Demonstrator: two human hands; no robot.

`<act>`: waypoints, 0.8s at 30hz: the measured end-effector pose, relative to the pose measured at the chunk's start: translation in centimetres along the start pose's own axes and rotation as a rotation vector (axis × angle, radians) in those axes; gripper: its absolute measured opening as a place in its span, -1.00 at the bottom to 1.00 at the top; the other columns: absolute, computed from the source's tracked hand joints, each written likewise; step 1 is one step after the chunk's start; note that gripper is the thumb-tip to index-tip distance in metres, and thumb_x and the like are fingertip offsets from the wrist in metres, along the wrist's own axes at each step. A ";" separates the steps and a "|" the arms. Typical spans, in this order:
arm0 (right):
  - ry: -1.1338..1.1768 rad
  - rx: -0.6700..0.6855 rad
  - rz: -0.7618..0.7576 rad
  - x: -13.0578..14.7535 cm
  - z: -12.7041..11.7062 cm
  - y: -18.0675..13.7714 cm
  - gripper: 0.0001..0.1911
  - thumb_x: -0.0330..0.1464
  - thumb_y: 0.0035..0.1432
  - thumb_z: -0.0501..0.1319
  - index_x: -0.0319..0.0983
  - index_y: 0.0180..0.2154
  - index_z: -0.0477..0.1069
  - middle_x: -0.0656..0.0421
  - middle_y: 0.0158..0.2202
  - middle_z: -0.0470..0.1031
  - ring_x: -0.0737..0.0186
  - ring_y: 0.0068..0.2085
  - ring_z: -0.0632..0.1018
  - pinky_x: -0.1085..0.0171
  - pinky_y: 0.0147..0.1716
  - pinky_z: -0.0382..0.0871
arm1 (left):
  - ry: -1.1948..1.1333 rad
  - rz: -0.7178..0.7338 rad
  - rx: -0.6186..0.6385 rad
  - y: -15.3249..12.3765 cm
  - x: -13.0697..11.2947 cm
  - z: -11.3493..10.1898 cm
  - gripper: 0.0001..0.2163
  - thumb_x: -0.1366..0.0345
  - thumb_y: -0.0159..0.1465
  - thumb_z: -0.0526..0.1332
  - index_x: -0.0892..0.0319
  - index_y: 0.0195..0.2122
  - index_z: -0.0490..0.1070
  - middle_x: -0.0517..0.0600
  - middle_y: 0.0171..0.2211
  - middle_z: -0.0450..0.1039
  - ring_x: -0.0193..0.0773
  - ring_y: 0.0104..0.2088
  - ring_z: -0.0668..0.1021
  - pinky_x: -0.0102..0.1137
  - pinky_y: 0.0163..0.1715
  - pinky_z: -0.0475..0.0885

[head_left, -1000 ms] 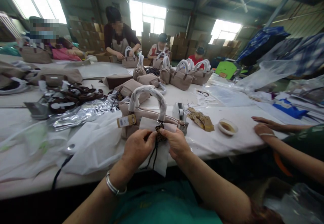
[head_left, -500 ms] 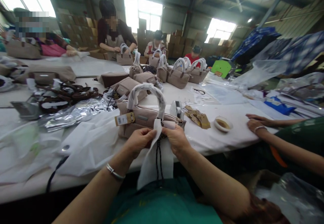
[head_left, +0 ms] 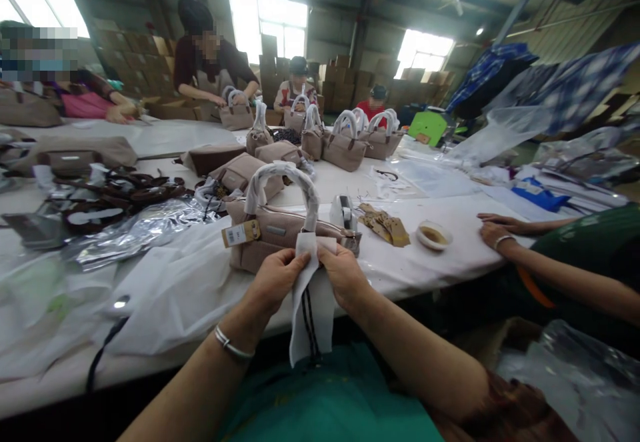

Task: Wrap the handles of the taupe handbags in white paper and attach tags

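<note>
Right in front of me a taupe handbag [head_left: 273, 232] stands at the table's near edge, its arched handle [head_left: 311, 195] wrapped in clear plastic. A cardboard tag [head_left: 241, 233] hangs at its left side. At the front of the bag, my left hand [head_left: 280, 279] pinches one edge of a strip of white wrapping paper [head_left: 313, 315], and my right hand [head_left: 345, 272] pinches the other edge. The paper hangs below my fingers, with dark cords running down against it. Its upper end lies at the base of the handle; how it is fastened there is hidden.
Beside the bag are a tape dispenser [head_left: 343, 212], brown card tags [head_left: 385, 224] and a small bowl [head_left: 434, 236]. Brown straps [head_left: 125, 192] and crinkled plastic [head_left: 135, 229] lie left. More handbags [head_left: 345, 150] stand farther back. A co-worker's hands [head_left: 495, 232] rest on the table at right.
The white paper has been drawn together and hangs narrower between my hands, which keep their pinch on it. The whole view has shifted slightly, with things appearing farther left.
</note>
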State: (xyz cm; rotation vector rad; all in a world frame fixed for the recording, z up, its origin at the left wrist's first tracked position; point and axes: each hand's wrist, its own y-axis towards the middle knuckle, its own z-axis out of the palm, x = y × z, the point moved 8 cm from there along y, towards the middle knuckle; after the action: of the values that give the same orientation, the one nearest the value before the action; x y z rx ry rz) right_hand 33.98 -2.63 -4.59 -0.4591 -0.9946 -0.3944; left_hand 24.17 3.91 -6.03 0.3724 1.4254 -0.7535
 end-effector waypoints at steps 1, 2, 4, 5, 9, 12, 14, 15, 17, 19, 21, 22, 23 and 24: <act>-0.006 0.026 0.017 0.0 -0.1 0.0 -0.61 -0.14 -0.14 0.46 -0.26 -0.31 0.56 0.18 -0.48 0.59 0.18 -0.41 0.57 0.27 -0.42 0.45 | -0.036 -0.023 0.009 0.0 0.1 0.0 -0.51 -0.06 -0.02 0.44 0.28 -0.26 0.53 0.01 -0.38 0.54 -0.30 -0.45 0.49 -0.44 -0.43 0.39; -0.016 0.049 0.033 0.0 -0.3 -0.1 -0.60 -0.12 -0.14 0.46 -0.27 -0.33 0.55 0.17 -0.48 0.59 0.17 -0.41 0.57 0.28 -0.43 0.44 | -0.057 -0.041 0.017 0.1 0.2 -0.1 -0.50 -0.04 -0.05 0.46 0.28 -0.26 0.53 0.00 -0.39 0.55 -0.31 -0.45 0.49 -0.44 -0.43 0.39; -0.033 0.083 0.065 0.0 -0.8 -0.1 -0.58 -0.11 -0.18 0.48 -0.29 -0.35 0.55 0.16 -0.49 0.59 0.19 -0.44 0.57 0.29 -0.45 0.42 | -0.077 -0.077 0.039 0.0 0.4 -0.2 -0.50 -0.03 -0.08 0.49 0.29 -0.27 0.54 0.01 -0.40 0.55 -0.34 -0.47 0.48 -0.46 -0.45 0.38; -0.035 0.097 0.082 0.0 -1.0 -0.1 -0.56 -0.12 -0.21 0.50 -0.29 -0.36 0.55 0.15 -0.50 0.58 0.20 -0.47 0.56 0.29 -0.47 0.42 | -0.080 -0.094 0.048 0.0 0.4 -0.3 -0.49 -0.02 -0.09 0.50 0.30 -0.28 0.54 0.01 -0.40 0.55 -0.35 -0.47 0.48 -0.47 -0.46 0.37; -0.021 0.147 0.133 -0.3 -1.2 0.0 -0.55 -0.15 -0.29 0.54 -0.31 -0.38 0.55 0.16 -0.52 0.57 0.27 -0.53 0.52 0.30 -0.48 0.42 | -0.045 -0.133 0.062 -0.2 0.3 -0.7 -0.47 -0.02 -0.10 0.50 0.31 -0.25 0.54 0.02 -0.40 0.55 -0.36 -0.49 0.48 -0.49 -0.48 0.36; -0.086 0.122 0.122 -0.5 -1.4 0.1 -0.56 -0.18 -0.31 0.54 -0.31 -0.40 0.54 0.18 -0.55 0.55 0.30 -0.58 0.49 0.32 -0.53 0.38 | -0.003 -0.114 0.064 -0.3 0.0 -0.7 -0.46 -0.05 -0.07 0.47 0.32 -0.24 0.55 0.05 -0.38 0.57 -0.32 -0.46 0.50 -0.47 -0.45 0.39; -0.191 0.084 0.068 -0.3 -1.7 0.2 -0.62 -0.18 -0.24 0.50 -0.30 -0.43 0.53 0.20 -0.58 0.51 0.31 -0.60 0.46 0.33 -0.58 0.34 | 0.013 -0.094 0.068 -0.4 -0.2 -0.5 -0.48 -0.06 -0.05 0.46 0.31 -0.26 0.55 0.06 -0.37 0.57 -0.27 -0.43 0.53 -0.43 -0.41 0.43; -0.270 0.060 0.018 0.0 -1.8 0.2 -0.67 -0.19 -0.20 0.48 -0.29 -0.47 0.51 0.22 -0.61 0.48 0.31 -0.61 0.45 0.34 -0.60 0.31 | 0.019 -0.090 0.068 -0.4 -0.2 -0.4 -0.49 -0.05 -0.05 0.45 0.31 -0.27 0.55 0.07 -0.37 0.58 -0.25 -0.42 0.54 -0.41 -0.40 0.45; -0.463 0.002 -0.113 0.9 -2.1 0.2 -0.76 -0.24 -0.13 0.41 -0.26 -0.55 0.44 0.27 -0.66 0.41 0.33 -0.63 0.41 0.37 -0.64 0.24 | 0.023 -0.097 0.053 -0.4 0.0 -0.3 -0.50 -0.04 -0.05 0.46 0.30 -0.27 0.55 0.08 -0.38 0.58 -0.21 -0.42 0.56 -0.38 -0.41 0.47; -0.650 -0.045 -0.232 1.8 -2.1 0.1 -0.78 -0.31 -0.08 0.35 -0.23 -0.60 0.38 0.29 -0.68 0.36 0.35 -0.63 0.38 0.39 -0.67 0.18 | 0.017 -0.105 0.024 -0.4 0.3 -0.3 -0.50 -0.02 -0.06 0.47 0.30 -0.27 0.54 0.08 -0.40 0.58 -0.19 -0.44 0.57 -0.37 -0.43 0.47; -0.752 -0.050 -0.293 2.3 -2.0 -0.1 -0.76 -0.33 -0.07 0.33 -0.21 -0.63 0.33 0.30 -0.69 0.34 0.36 -0.63 0.38 0.40 -0.67 0.18 | -0.004 -0.108 0.010 -0.3 0.4 -0.4 -0.50 -0.01 -0.08 0.48 0.30 -0.26 0.54 0.08 -0.40 0.58 -0.20 -0.45 0.57 -0.37 -0.44 0.48; -0.756 -0.036 -0.297 2.4 -1.9 -0.1 -0.76 -0.32 -0.07 0.33 -0.21 -0.63 0.33 0.30 -0.69 0.35 0.35 -0.63 0.39 0.40 -0.68 0.19 | -0.016 -0.111 0.012 -0.2 0.4 -0.4 -0.50 0.00 -0.09 0.49 0.30 -0.26 0.54 0.08 -0.40 0.58 -0.20 -0.45 0.57 -0.38 -0.43 0.49; -0.734 -0.019 -0.281 2.3 -1.9 0.0 -0.76 -0.31 -0.07 0.33 -0.20 -0.62 0.33 0.30 -0.70 0.35 0.34 -0.65 0.39 0.39 -0.69 0.21 | -0.027 -0.116 0.019 -0.2 0.5 -0.4 -0.50 0.01 -0.10 0.50 0.29 -0.26 0.54 0.08 -0.39 0.59 -0.21 -0.46 0.57 -0.38 -0.43 0.49; -0.692 -0.001 -0.249 2.1 -1.9 0.0 -0.77 -0.29 -0.06 0.33 -0.20 -0.61 0.34 0.30 -0.71 0.36 0.33 -0.66 0.40 0.38 -0.70 0.23 | -0.037 -0.124 0.032 -0.2 0.5 -0.4 -0.50 0.02 -0.10 0.51 0.29 -0.25 0.54 0.08 -0.39 0.59 -0.20 -0.46 0.58 -0.38 -0.43 0.49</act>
State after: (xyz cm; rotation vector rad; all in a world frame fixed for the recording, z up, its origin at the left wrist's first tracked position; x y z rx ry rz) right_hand 36.33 -3.85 -3.68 -0.4836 -1.7332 -0.4695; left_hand 23.71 3.91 -6.52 0.2947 1.4127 -0.8801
